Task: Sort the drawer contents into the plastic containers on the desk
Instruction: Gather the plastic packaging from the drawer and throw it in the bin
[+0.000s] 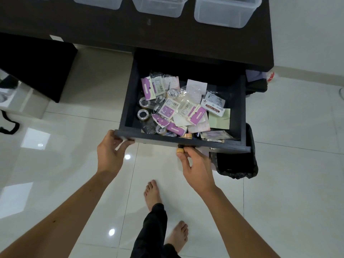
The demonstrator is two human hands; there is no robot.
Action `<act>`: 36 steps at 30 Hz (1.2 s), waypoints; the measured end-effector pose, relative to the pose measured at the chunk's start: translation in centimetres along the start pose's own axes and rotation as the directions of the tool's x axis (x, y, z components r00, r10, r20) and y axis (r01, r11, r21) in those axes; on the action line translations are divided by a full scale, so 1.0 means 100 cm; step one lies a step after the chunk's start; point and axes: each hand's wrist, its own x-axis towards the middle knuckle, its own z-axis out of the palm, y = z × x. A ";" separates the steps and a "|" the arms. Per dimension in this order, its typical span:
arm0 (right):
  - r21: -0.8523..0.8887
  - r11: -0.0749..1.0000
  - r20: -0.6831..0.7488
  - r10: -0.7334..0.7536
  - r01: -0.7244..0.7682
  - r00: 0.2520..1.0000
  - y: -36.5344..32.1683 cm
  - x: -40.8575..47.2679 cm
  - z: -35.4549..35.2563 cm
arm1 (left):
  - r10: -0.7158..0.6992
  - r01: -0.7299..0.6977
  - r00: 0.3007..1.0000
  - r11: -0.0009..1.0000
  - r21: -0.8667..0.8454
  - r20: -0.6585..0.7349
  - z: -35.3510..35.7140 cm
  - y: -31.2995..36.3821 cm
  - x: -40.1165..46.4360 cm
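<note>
Opening step: your left hand (109, 151) gripped the corner of the drawer (183, 141) and your right hand (195, 164) pinched its knob (180, 150), packets (183, 108) inside, containers (226, 11) waiting on the counter (111, 28); next likely called for picking one item.

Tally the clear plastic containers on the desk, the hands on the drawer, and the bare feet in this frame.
Clear plastic containers on the dark desk: 3 in view, all cut off by the frame's top edge
Hands on the open dark drawer: 2, left hand gripping its front corner, right hand pinching the small wooden knob
Bare feet: 2
Total: 7
</note>
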 end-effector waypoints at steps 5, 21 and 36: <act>0.023 0.999 -0.003 0.042 -0.042 0.999 -0.023 0.029 0.006 | -0.006 0.006 1.000 1.000 0.004 -0.009 -0.012 0.016 0.039; 0.006 0.996 0.034 0.088 -0.088 0.996 -0.013 0.032 -0.003 | 0.019 -0.019 0.998 1.000 -0.007 0.060 -0.008 0.013 0.038; 0.170 0.984 -0.224 -0.006 0.045 0.974 -0.039 0.028 -0.037 | 0.029 -0.032 0.998 0.997 0.071 0.049 -0.047 0.034 0.032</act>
